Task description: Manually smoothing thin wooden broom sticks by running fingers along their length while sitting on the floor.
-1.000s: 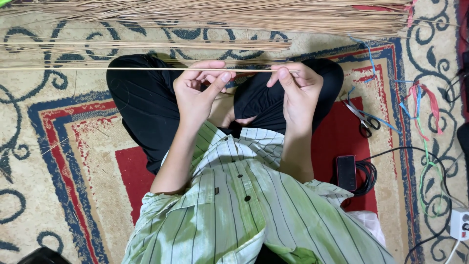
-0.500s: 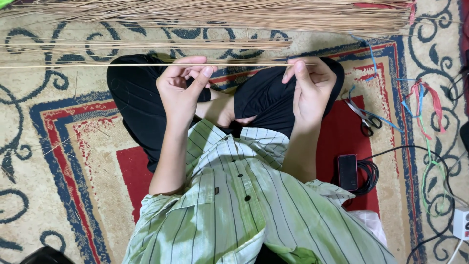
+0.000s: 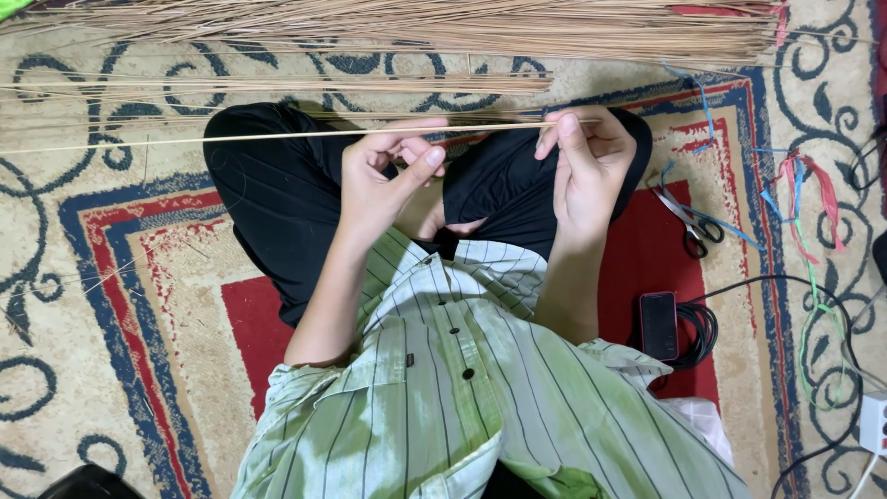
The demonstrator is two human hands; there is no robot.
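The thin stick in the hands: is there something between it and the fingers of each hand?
No, nothing visible. The thin stick lies directly in the fingers of the left hand and the right hand, above the lap, apart from the stick bundle.

A cream carpet (image 3: 111, 370) patterned with dark navy scrolls, blue and red border bands and a solid red centre fills the view, and pale straw-tan sticks (image 3: 416, 23) lie in a bundle along 12 o'clock. At 6 o'clock is a light green shirt (image 3: 443, 407) with thin dark vertical stripes and dark buttons, above it black trousers (image 3: 268, 194). Towards 3 o'clock lie dark-handled scissors (image 3: 691, 222), red, green and blue ribbons (image 3: 813, 194), a black phone (image 3: 658, 325) and black cable (image 3: 698, 334).
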